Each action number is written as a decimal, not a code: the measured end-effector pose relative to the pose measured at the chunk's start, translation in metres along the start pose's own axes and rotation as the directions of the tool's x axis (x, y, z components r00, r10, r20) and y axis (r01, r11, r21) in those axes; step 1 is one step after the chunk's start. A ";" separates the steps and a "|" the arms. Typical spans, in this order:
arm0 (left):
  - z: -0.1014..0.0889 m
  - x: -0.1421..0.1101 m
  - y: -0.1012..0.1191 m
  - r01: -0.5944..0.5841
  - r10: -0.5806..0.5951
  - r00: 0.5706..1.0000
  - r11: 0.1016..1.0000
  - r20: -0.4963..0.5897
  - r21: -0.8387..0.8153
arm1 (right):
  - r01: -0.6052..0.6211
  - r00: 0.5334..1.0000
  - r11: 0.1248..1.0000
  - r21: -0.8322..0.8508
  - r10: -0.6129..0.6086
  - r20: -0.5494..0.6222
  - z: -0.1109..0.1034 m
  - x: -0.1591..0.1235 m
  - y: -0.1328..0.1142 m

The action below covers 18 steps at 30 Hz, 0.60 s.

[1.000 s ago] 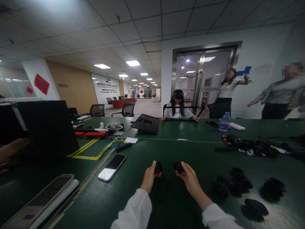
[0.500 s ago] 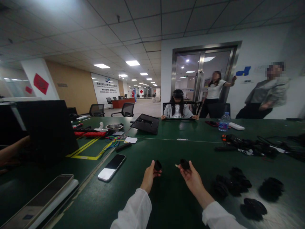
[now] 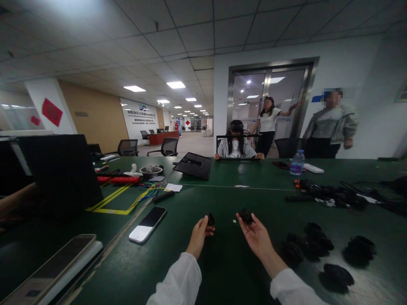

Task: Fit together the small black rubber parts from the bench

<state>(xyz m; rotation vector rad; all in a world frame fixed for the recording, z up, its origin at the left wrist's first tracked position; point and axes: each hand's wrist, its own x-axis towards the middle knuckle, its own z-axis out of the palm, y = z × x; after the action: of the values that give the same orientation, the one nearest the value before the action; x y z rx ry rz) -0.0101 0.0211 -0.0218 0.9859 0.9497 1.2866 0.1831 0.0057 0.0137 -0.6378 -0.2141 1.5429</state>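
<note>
Over the middle of the green table (image 3: 222, 197), my left hand (image 3: 201, 233) is closed on a small black round part (image 3: 211, 219), pinched between thumb and fingers. My right hand (image 3: 257, 237), palm turned up, grips another black round part (image 3: 246, 216) at its fingertips. The two parts are held apart. A tiny pale scrap (image 3: 234, 221) lies just left of my right hand's fingertips. Several similar black parts (image 3: 336, 274) lie on the table to the right of my right forearm. Their exact kind cannot be made out.
A phone (image 3: 148, 225) lies left of my left hand, and a larger one (image 3: 60, 267) sits nearer. Beyond are coloured wires (image 3: 146, 195), a metal bowl (image 3: 151, 170), a black panel (image 3: 192, 165), and a water bottle (image 3: 297, 162). A person opposite holds a black frame (image 3: 240, 159).
My right hand has turned its palm further up, tilting its part. My left hand's part has also tilted. Behind the table, the two standing people have shifted left.
</note>
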 end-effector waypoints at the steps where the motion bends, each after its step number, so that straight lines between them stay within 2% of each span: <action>1: 0.000 0.000 0.000 -0.003 0.003 1.000 1.000 0.002 0.008 | -0.024 1.000 1.000 0.017 0.024 -0.001 0.001 -0.001 0.001; 6: 0.003 -0.007 0.007 -0.016 0.013 0.999 0.996 0.039 0.090 | -0.147 0.989 0.987 0.061 0.147 0.002 0.002 -0.003 0.006; 10: 0.004 -0.011 0.012 -0.035 0.014 0.993 0.982 0.113 0.184 | -0.217 0.975 0.976 -0.003 0.217 0.042 0.000 -0.004 0.008; 14: 0.003 -0.010 0.011 -0.139 0.080 0.975 0.948 0.205 0.288 | -0.255 0.954 0.965 -0.061 0.262 0.149 -0.002 -0.002 0.011; 18: 0.004 -0.011 0.010 -0.239 0.146 0.948 0.913 0.284 0.329 | -0.289 0.933 0.953 -0.087 0.301 0.199 -0.001 -0.002 0.014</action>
<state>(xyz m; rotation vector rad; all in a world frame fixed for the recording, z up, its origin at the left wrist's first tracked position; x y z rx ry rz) -0.0105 0.0103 -0.0109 1.5286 0.9204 1.1307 0.1713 0.0022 0.0064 -0.5677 -0.3344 1.9035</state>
